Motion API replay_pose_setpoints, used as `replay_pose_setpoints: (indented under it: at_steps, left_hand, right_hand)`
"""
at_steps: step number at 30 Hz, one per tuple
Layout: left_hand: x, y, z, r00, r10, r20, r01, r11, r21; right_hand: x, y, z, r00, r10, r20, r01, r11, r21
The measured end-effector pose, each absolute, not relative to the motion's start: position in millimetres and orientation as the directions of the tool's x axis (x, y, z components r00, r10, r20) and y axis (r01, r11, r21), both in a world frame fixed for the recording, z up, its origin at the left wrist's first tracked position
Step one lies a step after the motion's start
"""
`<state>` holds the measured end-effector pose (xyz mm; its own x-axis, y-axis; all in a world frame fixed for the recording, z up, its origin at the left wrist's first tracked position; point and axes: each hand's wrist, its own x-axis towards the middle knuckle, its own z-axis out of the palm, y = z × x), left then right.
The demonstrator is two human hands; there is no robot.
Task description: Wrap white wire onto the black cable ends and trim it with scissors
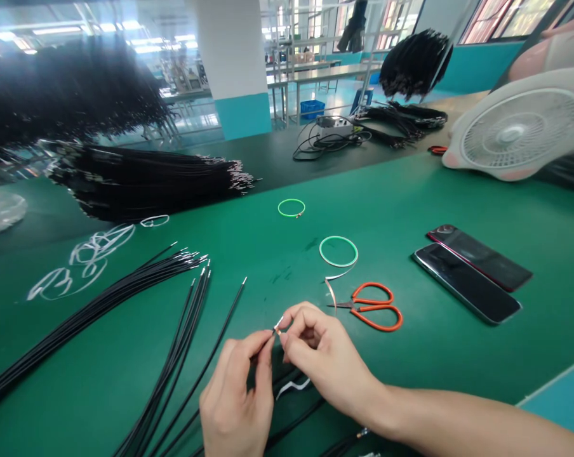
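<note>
My left hand (239, 397) is closed in a pinch on a thin black cable, just behind its bare end. At that silvery tip (279, 322), the thumb and forefinger of my right hand (327, 352) pinch a small copper-coloured strip, partly hidden by the fingers. A white strip (294, 386) and more black cables lie beneath my hands. Orange-handled scissors (375, 307) rest just beyond my right hand. Touching their blades is the loose end of a coppery tape (332, 293), which runs from a ring-shaped roll (338, 251). Several black cables (185, 336) with stripped tips fan out on the left.
A larger cable bunch (101, 324) and curled white strips (96, 247) lie left. Behind is a thick cable bundle (158, 181). A green ring (291, 208) sits mid-table. Two phones (468, 282) and a white fan (520, 127) stand right; a power strip (334, 127) lies behind.
</note>
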<state>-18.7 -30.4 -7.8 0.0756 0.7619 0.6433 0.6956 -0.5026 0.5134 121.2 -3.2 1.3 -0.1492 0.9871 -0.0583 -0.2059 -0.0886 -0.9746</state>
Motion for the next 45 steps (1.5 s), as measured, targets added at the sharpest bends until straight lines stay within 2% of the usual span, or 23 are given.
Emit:
replay_pose_setpoints:
  at_steps: [22, 26, 33, 45]
  left_hand:
    - [-20.5, -33.8, -9.6, 0.092, 0.770, 0.632, 0.742, -0.476, 0.472]
    - [-18.6, -31.7, -8.2, 0.045, 0.785, 0.618, 0.724, -0.452, 0.522]
    - [-17.3, -31.4, -5.4, -0.062, 0.864, 0.500, 0.667, -0.337, 0.665]
    - [-15.4, -32.3, -5.3, -0.037, 0.835, 0.548, 0.688, -0.377, 0.620]
  right_hand:
    - [120.7, -2.7, -1.9, -0.184, 0.980, -0.074, -0.179, -0.107, -0.978]
    - [121.4, -2.8, -2.8, -0.189, 0.981, -0.045, -0.150, -0.074, -0.986]
    - [121.4, -2.2, 0.3, -0.183, 0.983, -0.015, -0.080, -0.030, -0.996]
    - [125.0, -4.4, 4.6, -0.170, 0.983, 0.072, -0.007, 0.072, -0.997]
